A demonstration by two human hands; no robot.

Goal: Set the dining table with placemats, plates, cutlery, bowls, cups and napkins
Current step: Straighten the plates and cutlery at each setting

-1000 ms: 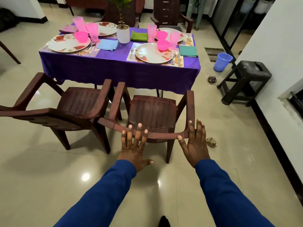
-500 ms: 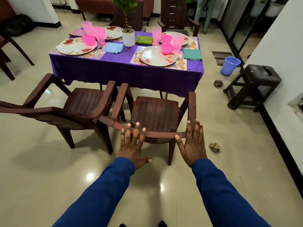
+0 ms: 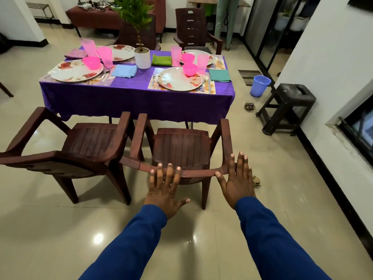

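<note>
Left hand (image 3: 165, 188) and right hand (image 3: 237, 181) spread flat, fingers straight, over the back rail of a brown chair (image 3: 181, 146), second chair (image 3: 80, 144) left of them, beyond both the purple-clothed table (image 3: 133, 98) laid with plates, pink cups, bowls, napkins

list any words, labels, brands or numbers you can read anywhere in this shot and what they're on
No readable text anywhere in this view.
The plates and placemats carry only flower patterns, no lettering.
The pink cups, blue bucket and white plant pot show no label or brand.
The crumpled wrapper on the floor may be printed, but it is too small and blurred to read.
</note>
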